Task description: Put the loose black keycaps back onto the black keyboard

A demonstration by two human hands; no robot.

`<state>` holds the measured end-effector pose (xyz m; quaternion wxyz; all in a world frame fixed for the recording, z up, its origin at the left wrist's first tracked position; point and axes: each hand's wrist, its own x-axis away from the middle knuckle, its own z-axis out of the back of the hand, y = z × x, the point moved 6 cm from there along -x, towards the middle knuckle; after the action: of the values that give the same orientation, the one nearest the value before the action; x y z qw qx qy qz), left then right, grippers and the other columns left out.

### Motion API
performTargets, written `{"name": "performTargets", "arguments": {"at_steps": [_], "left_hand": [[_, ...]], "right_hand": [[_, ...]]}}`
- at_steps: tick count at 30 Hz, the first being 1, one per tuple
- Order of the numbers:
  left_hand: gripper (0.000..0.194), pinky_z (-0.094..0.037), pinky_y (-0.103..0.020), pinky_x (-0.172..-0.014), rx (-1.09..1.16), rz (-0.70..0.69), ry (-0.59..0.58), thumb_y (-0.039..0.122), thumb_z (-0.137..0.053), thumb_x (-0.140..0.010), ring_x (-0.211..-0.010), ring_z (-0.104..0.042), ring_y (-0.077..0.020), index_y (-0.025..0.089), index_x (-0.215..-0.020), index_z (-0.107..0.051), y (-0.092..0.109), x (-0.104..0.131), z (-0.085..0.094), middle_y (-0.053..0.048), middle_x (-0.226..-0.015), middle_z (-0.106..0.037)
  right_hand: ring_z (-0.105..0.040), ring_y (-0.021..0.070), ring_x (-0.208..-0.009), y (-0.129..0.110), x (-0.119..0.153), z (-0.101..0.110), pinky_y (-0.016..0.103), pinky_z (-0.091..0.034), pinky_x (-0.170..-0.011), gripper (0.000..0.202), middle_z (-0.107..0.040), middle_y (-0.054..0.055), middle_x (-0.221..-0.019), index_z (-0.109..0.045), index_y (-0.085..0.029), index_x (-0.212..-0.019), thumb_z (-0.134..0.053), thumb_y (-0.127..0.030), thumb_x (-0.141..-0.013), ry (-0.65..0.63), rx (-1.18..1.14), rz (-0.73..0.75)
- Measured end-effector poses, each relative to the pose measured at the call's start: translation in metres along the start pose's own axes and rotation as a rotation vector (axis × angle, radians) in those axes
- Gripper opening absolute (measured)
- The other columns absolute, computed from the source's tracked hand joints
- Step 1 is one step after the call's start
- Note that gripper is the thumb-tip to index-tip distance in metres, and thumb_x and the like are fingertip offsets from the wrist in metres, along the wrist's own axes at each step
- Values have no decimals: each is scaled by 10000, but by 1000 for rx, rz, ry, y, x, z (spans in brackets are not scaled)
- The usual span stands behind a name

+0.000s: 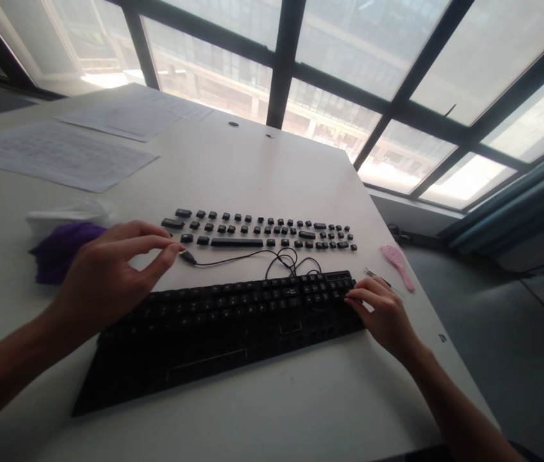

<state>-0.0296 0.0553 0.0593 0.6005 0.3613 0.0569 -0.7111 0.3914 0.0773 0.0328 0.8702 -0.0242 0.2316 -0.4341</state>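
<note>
A black keyboard (233, 327) lies on the white table, its lower key rows bare. My left hand (108, 269) hovers over its left end, thumb and forefinger pinched at the metal tip of a black USB plug (187, 257); the grip is partly hidden. From the plug a thin cable (238, 257) runs to a loose coil behind the keyboard. At the number pad, my right hand (380, 311) has its fingertips together on the keys; what they grip is hidden. Thin metal wires (378, 278) show just behind that hand. Removed black keycaps (237, 242) stand in three rows beyond the cable.
A pink brush (398, 266) lies near the table's right edge. Purple cloth (63, 250) and a crumpled white plastic piece (67, 215) are behind my left hand. Printed papers (60, 154) cover the far left. Windows (339, 109) rise beyond the table (291, 391).
</note>
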Motion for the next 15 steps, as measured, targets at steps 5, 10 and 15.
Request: {"name": "performTargets", "arguments": {"at_steps": [5,10,15], "left_hand": [[311,-504,-317,-830,7,-10,-11,397,-550,-961,-873,-660,-199,166,-896,-749,0,0,-1,-53,-969,-701],[308,-503,-319,-822,20,-34,30,410,-566,-950,-859,-663,-201,174,-884,-753,-2,1,-1,-47,-958,-702],[275,-504,-308,-812,26,-41,43,395,-578,-953,-851,-661,-189,190,-884,-748,-2,1,-1,-31,-956,-702]], "right_hand": [[-582,215,-864,1,-3,-4,361,-512,-753,145,-660,73,-902,-709,-200,-952,-574,-176,-997,24,33,20],[-571,207,-851,-3,-3,-4,345,-496,-738,172,-661,75,-905,-710,-180,-984,-547,-127,-999,23,132,97],[-571,210,-841,-7,-2,-3,348,-491,-740,104,-676,75,-919,-713,-181,-967,-613,-151,-973,-3,225,189]]}}
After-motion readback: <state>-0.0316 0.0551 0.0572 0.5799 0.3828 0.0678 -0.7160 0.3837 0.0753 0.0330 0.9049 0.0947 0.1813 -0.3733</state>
